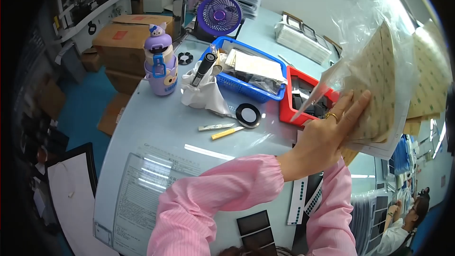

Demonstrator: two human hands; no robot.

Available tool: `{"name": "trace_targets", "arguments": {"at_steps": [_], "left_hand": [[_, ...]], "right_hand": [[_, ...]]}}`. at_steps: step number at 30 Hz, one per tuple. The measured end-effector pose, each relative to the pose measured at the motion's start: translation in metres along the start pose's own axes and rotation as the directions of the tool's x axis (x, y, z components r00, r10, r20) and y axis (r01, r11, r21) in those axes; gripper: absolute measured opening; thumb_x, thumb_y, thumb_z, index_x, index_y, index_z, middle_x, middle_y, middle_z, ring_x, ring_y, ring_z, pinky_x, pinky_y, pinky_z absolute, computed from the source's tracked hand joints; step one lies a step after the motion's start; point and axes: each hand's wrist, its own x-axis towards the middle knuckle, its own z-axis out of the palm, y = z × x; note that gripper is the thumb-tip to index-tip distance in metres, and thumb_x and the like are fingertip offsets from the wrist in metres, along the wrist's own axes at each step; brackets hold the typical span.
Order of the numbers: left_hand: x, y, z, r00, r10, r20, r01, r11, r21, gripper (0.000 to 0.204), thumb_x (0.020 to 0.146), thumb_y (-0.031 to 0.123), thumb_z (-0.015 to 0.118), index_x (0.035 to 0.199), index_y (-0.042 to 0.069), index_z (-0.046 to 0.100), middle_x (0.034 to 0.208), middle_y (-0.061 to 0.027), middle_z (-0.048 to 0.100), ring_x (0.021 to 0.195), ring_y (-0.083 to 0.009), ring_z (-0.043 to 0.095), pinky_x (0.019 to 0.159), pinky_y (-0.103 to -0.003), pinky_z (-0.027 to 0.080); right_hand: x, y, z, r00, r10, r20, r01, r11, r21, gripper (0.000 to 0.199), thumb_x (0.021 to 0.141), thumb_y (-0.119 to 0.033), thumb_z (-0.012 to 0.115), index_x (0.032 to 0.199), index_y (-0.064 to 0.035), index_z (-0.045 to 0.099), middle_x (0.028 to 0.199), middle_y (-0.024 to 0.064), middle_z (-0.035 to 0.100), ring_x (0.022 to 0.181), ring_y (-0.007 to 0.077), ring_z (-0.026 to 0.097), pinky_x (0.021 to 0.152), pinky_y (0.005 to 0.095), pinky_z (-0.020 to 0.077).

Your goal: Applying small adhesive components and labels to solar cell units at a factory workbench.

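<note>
My left hand (324, 135) lies against bagged tan sheets (377, 92), long axis upward, to its right; pinching, I can't tell; right hand hidden.

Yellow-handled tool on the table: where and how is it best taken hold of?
Probably best pinched across the middle of its yellow handle, coming from above on the near side. The tool lies flat, the handle is its thicker part, and its narrow pale tip points right and away from the person.
</note>
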Motion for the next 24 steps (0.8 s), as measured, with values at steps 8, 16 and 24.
{"name": "trace_targets", "arguments": {"at_steps": [8, 16, 24], "left_hand": [[0.002, -0.011, -0.005, 0.967, -0.254, -0.016, 0.236, 0.918, -0.319, 0.080, 0.080, 0.007, 0.055, 0.150, -0.003, 0.017, 0.103, -0.0342, 0.060, 0.091, -0.0523, 0.060, 0.081, -0.048, 0.050], [0.015, -0.034, -0.024, 0.812, -0.550, 0.196, 0.534, 0.562, -0.632, 0.047, 0.084, 0.007, 0.066, 0.125, -0.007, 0.047, 0.109, -0.0136, 0.063, 0.096, -0.0180, 0.063, 0.079, -0.031, 0.053], [0.031, -0.060, -0.051, 0.797, -0.363, 0.483, 0.523, 0.815, -0.250, 0.096, 0.075, 0.015, 0.084, 0.149, 0.004, 0.025, 0.142, -0.0128, 0.046, 0.125, -0.0280, 0.052, 0.094, -0.040, 0.051]], "right_hand": [[-0.029, -0.023, -0.007, 0.991, 0.065, 0.120, -0.076, 0.993, 0.092, 0.055, 0.097, -0.039, 0.052, 0.140, -0.0043, 0.046, 0.133, 0.0206, 0.058, 0.115, 0.0366, 0.061, 0.103, 0.0494, 0.0487], [-0.054, -0.027, 0.024, 0.984, 0.120, -0.130, -0.113, 0.991, 0.066, 0.052, 0.096, -0.025, 0.054, 0.140, -0.0010, 0.042, 0.132, 0.0280, 0.055, 0.113, 0.0442, 0.061, 0.096, 0.0580, 0.0523], [-0.057, -0.056, 0.032, 0.996, 0.078, -0.033, -0.071, 0.981, 0.183, 0.051, 0.099, -0.024, 0.050, 0.135, 0.0104, 0.042, 0.129, 0.0348, 0.054, 0.109, 0.0464, 0.063, 0.091, 0.0570, 0.0551]]}}
